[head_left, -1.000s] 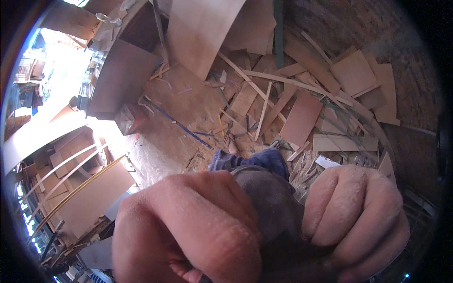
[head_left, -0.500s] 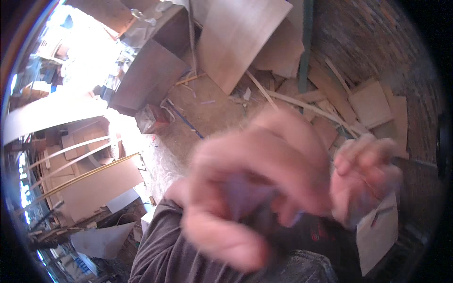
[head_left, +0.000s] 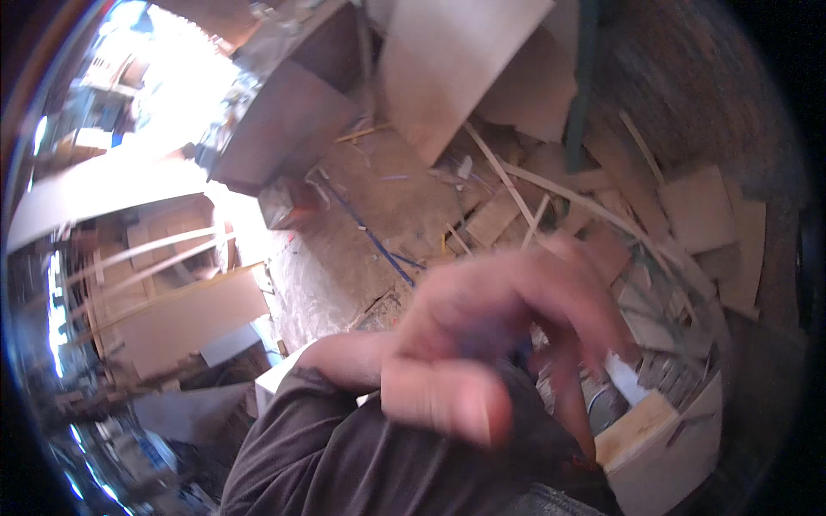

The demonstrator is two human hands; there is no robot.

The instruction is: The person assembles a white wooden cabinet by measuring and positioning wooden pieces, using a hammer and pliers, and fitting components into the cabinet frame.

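My left hand (head_left: 508, 331) is raised close in front of me, large and smeared by motion. Its thumb (head_left: 452, 400) stands apart from the curved fingers, and nothing shows between them. Behind those fingers, my right forearm (head_left: 574, 413) comes up from a dark sleeve. Most of my right hand (head_left: 559, 357) is covered by the left one, so its fingers cannot be made out. Below both hands is my dark clothing (head_left: 370, 456). Beside the right forearm are a pale wood block (head_left: 635, 430) and a light panel (head_left: 680, 456).
Tall boards (head_left: 460, 69) lean at the back beside a green post (head_left: 582, 95). Thin wood strips (head_left: 508, 176) and flat panel pieces (head_left: 697, 206) litter the floor at right. A dark brown box (head_left: 288, 120) stands back left; a shelf with boards (head_left: 181, 322) is at left.
My left hand has shifted slightly right. My right hand, seen half-curled at the right before, has moved left behind it. The view has tilted, uncovering more floor and the wood block.
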